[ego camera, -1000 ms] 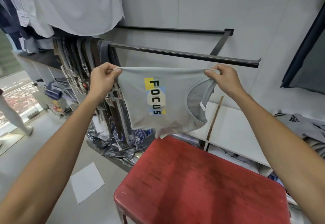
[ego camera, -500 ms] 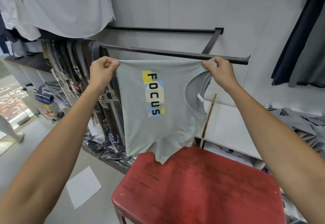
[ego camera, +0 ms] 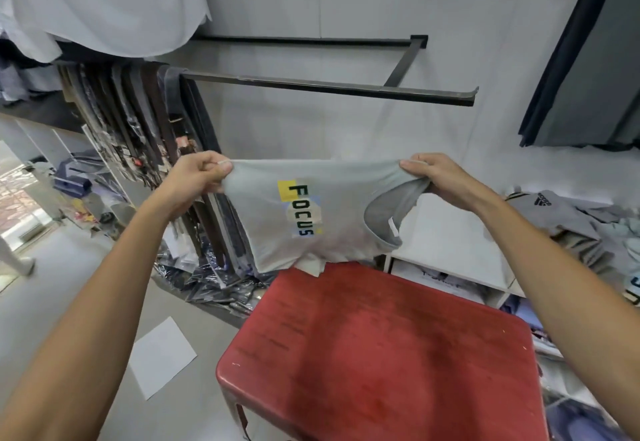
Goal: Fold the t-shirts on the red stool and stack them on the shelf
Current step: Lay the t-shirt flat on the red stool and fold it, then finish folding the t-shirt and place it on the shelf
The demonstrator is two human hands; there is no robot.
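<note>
I have both hands pinching the top edge of the pale grey "FOCUS" print cotton t-shirt [ego camera: 313, 212]: left hand [ego camera: 197, 177], right hand [ego camera: 434, 175]. It hangs sideways, hem brushing the far edge of the red plastic stool [ego camera: 381, 354]. Lowered unevenly, it could bunch or slide off.

Single head-worn wide-angle view, looking forward and down along both forearms. Red stool [ego camera: 381, 354] close below, filling lower centre; left hand [ego camera: 197, 177] and right hand [ego camera: 440, 177] mid-frame at arm's reach. Wall rail [ego camera: 329, 89] beyond, higher. Edges bow strongly, so lateral distances probably unreliable. No second view; no overlap.
</note>
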